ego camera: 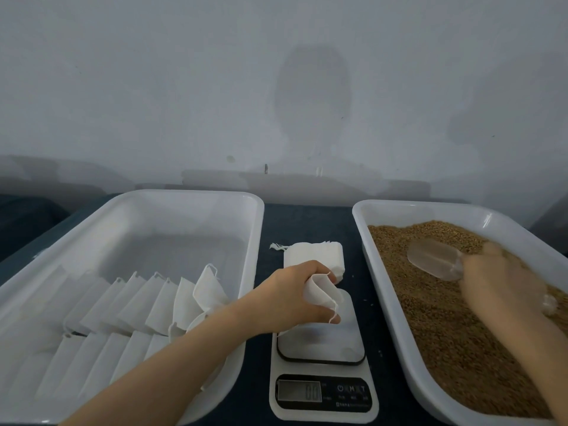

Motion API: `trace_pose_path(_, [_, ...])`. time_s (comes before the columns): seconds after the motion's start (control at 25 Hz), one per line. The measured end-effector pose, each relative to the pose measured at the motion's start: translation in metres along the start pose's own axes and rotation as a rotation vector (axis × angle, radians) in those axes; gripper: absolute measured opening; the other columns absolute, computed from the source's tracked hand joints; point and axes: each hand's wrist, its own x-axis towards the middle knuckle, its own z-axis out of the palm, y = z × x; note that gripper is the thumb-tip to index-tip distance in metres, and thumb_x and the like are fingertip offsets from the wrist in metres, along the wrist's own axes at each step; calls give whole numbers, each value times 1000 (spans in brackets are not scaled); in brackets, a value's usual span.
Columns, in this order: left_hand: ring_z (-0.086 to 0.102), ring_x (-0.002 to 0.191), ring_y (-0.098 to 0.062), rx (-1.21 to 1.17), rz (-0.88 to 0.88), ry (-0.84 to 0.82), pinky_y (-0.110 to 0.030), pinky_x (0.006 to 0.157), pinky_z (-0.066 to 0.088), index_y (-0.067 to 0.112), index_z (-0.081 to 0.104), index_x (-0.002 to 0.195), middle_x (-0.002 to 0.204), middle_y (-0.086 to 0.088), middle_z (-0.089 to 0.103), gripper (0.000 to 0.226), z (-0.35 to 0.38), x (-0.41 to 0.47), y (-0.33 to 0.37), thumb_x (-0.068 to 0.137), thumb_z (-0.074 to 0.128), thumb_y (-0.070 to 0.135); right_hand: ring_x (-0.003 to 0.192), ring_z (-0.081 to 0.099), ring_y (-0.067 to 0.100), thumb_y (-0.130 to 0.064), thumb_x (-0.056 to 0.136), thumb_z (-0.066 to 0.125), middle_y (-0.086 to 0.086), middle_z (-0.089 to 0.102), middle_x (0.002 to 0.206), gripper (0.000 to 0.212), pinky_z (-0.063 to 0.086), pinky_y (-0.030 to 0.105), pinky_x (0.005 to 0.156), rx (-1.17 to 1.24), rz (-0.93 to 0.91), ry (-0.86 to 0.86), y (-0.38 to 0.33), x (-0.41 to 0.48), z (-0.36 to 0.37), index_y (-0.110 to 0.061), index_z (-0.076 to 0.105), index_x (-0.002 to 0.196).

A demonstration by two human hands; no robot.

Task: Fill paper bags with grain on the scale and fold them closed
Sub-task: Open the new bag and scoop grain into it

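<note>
Nearest, the white digital kitchen scale [322,364] sat on the dark table [307,216] between two trays, its display showing what looked like zeros. Just above its weighing plate the left hand [295,299] pinched a small white paper bag [319,292], fingers and thumb curled round its left side, a thin drawstring dangling below. The bag was clear of the plate or barely touching it; which, I could not tell. Its mouth seemed to gape to the right, toward the grain, so its long axis ran roughly left to right and slightly tilted. Such a bag looked feather-light, limp and easily crushed, so it would be best held by the rim at two sides to keep the mouth open, never by the string alone. In the left tray [153,195] rows of white bags [123,309] leaned on one another; whether they were filled was not clear. In the right tray [399,348] the right hand [498,281], blurred, appeared wrapped round the handle of a clear plastic scoop [436,261], whose bowl pointed far-left over the brown grain [445,333]. Grain is loose and will spill readily. Farther off, a stack of empty bags [313,253] lay flat beyond the scale.
</note>
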Motion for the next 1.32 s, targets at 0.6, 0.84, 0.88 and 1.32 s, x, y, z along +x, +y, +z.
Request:
trace_pose_path(0.6, [56,87,-3,1,-32,-1,-11,70,44,41,54,113,100,19,57,52,1,4,-2,68,81,43,63,50,2,-33,86,67,-14,57,70,16,33,20,49,529,-138,-181,15,13,17,-26,71,100])
trace_pose_path(0.84, [58,90,-6,4,-38,0,-14,74,46,39,56,114,102,16,59,52,1,4,-2,69,81,43,64,51,5,-33,86,66,-10,59,71,20,34,21,50,530,-123,-205,20,14,15,-23,71,103])
trace_pose_path(0.88, [57,89,-6,5,-36,0,-14,73,45,38,55,113,101,16,59,51,1,4,-2,69,81,43,67,52,5,-32,85,67,-11,60,73,20,34,22,52,548,-123,-211,21,14,14,-23,72,103])
trace_pose_path(1.32, [58,86,-4,16,-30,-4,-11,69,44,36,56,116,99,18,58,52,0,4,-1,70,80,41,75,56,7,-36,85,67,-10,65,88,21,39,24,63,593,-141,-210,21,11,12,-26,73,102])
